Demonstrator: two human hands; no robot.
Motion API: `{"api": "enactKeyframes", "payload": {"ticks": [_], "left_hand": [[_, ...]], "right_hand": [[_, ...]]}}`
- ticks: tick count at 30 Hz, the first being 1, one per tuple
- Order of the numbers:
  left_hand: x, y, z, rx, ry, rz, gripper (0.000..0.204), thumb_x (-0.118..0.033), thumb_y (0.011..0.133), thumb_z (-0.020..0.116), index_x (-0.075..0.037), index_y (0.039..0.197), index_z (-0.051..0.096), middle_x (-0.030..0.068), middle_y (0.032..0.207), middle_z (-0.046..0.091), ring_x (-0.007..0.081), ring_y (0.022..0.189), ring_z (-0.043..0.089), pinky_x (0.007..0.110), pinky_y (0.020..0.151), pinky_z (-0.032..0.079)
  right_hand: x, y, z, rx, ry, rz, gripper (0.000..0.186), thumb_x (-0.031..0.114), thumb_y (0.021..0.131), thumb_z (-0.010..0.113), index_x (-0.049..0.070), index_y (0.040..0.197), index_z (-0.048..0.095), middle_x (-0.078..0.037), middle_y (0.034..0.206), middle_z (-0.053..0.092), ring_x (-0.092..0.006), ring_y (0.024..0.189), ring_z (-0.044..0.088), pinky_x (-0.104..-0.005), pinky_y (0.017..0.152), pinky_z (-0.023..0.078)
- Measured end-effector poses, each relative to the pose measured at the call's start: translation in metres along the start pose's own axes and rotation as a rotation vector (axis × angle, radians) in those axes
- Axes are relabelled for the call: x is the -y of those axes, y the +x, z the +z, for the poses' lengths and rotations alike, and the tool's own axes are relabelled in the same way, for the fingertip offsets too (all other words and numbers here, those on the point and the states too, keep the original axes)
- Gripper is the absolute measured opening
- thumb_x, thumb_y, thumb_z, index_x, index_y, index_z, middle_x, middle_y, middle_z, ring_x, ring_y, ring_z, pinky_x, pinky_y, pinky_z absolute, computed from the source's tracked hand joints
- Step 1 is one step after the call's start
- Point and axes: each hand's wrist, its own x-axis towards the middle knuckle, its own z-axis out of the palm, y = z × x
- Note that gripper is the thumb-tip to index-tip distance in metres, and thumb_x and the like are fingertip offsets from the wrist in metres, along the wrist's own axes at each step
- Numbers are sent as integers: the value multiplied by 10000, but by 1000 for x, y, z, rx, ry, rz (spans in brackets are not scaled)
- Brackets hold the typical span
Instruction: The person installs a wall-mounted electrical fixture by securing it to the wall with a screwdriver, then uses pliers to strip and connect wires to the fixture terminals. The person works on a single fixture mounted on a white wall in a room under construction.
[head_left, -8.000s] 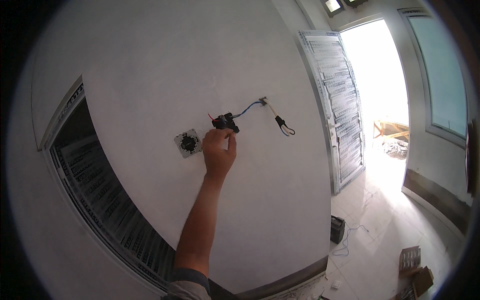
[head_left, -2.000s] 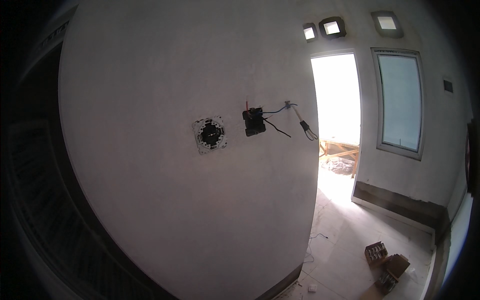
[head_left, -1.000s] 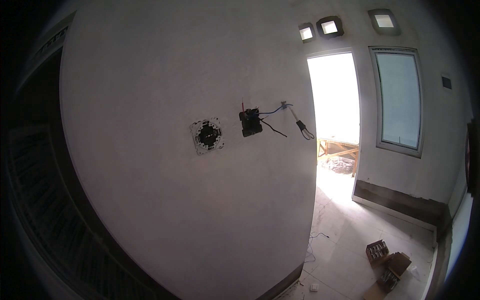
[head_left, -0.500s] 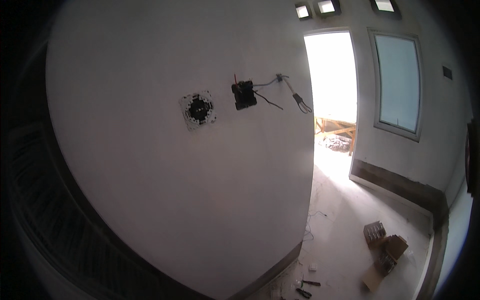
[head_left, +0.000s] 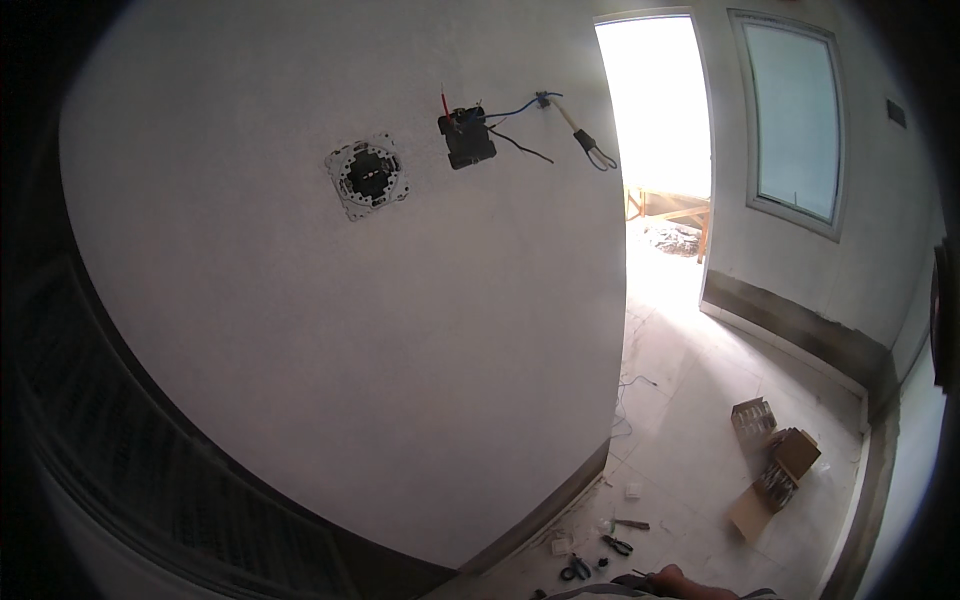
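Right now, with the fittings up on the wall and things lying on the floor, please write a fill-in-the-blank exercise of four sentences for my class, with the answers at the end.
1. The wire standing upright from the black box is coloured ____.
2. On the wall, the square mounting plate sits to the ____ of the black box.
3. The loose wire drooping from the box toward the lower right is ____.
4. On the floor, the cardboard boxes lie to the ____ of the hand tools.

Missing words: red; left; black; right.
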Motion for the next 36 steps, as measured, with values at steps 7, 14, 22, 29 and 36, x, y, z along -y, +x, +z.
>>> {"api": "enactKeyframes", "payload": {"ticks": [7,14,22,29,36], "left_hand": [[-1,7,6,103,-94,-69,456,-530,844,657,-89,858,776,158,860,744,387,822,724,559,666,526],[-6,4,19,77,-207,-130,580,-653,833,666,-87,879,788,163,876,749,377,854,734,550,708,536],[16,7,17,60,-47,-18,480,-538,814,699,-80,911,801,159,910,759,366,866,741,536,740,548],[3,11,4,150,-108,-119,337,-424,836,690,-108,873,801,160,871,755,351,830,738,517,685,555],[1,12,27,31,-52,-67,290,-373,836,678,-115,870,807,163,824,751,349,766,742,520,646,561]], "right_hand": [[3,-23,-10,81,88,-34,698,471,723,891,-70,1126,711,-205,1143,755,-316,1016,746,-407,828,600],[3,-29,-4,89,55,20,695,459,738,890,-71,1145,699,-196,1095,763,-293,1017,744,-397,805,598],[15,-71,10,-56,181,-106,457,372,819,853,-30,979,705,-122,890,747,-196,838,699,-384,665,552],[19,-86,-22,-15,451,-561,355,290,867,822,-51,828,733,-96,834,749,-137,728,618,-425,550,474],[26,-86,-38,29,279,-378,376,297,859,826,-56,782,723,-68,729,699,-152,649,570,-415,528,457]]}}
